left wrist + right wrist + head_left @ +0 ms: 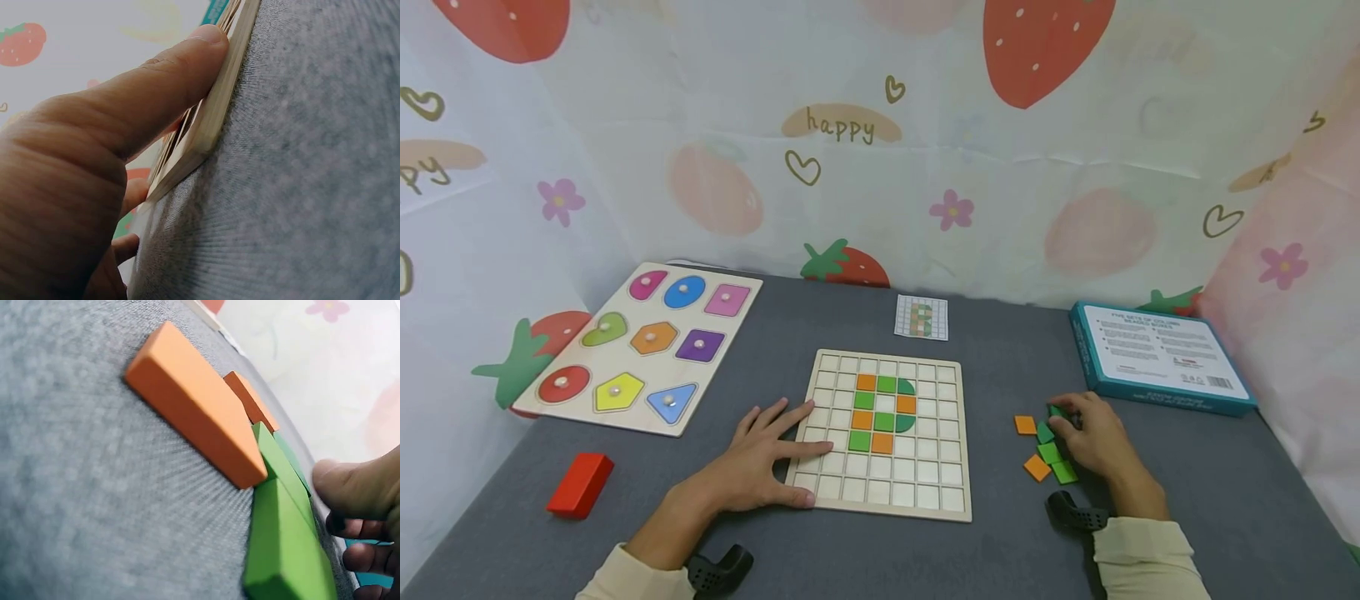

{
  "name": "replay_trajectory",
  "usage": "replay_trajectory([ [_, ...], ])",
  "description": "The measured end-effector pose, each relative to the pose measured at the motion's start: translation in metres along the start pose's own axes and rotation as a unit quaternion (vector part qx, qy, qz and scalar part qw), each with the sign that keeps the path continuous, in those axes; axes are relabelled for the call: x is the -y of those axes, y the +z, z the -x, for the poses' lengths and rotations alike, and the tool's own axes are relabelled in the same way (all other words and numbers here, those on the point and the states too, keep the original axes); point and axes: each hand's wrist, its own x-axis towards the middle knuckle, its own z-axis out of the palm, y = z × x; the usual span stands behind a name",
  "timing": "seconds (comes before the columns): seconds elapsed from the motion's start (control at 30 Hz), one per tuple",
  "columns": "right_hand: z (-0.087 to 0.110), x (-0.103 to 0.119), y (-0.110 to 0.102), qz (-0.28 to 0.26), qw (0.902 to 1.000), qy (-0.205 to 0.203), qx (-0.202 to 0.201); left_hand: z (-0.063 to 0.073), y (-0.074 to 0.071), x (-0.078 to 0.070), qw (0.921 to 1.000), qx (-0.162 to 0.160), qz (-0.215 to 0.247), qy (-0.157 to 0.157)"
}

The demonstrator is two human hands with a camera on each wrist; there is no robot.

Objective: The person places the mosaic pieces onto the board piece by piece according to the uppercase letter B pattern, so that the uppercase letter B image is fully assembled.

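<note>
Cream sleeves [1150, 558] and black wrist devices [721, 572] come nearest, above a grey desk [992, 554] whose surface looks woven. Off to the left lies a smooth, boxy red block [580, 486]. The left hand [756, 467] is spread wide, its fingers over the left edge of a pale wooden grid board [917, 514], hiding several cells. Near the board's right side, the right hand [1093, 437] pinches a dark green piece [1057, 412]; beside it lie 5 loose tiles [1064, 472], thick-edged: 2 orange, 2 bright green, 1 dark green. Thin strips divide the grid board into square cells; 10 hold colour: 4 orange squares, 4 bright green squares, 2 dark green pieces with a curved edge. Farther left, a puzzle board [662, 367] carries 9 knobbed shapes. At right, a teal box [1168, 350] lies label up, its inside hidden. Beyond the grid board rests a printed card [921, 318], then a creased strawberry-print backdrop [880, 200].
</note>
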Motion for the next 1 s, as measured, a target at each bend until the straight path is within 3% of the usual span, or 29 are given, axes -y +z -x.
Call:
replay_trajectory([
  [0.23, 0.002, 0.011, -0.011, -0.02, 0.9994, 0.005, -0.03, -0.001, -0.001, 0.0, 1.0, 0.003, -0.002, -0.002],
  [0.77, 0.015, 0.058, -0.044, 0.012, 0.9858, -0.12, -0.117, 0.0, -0.001, -0.001, 1.0, 0.002, 0.006, -0.002],
  [1.0, 0.022, 0.077, -0.052, 0.007, 0.9808, -0.143, -0.132, 0.001, -0.001, -0.001, 1.0, 0.002, 0.003, -0.004],
])
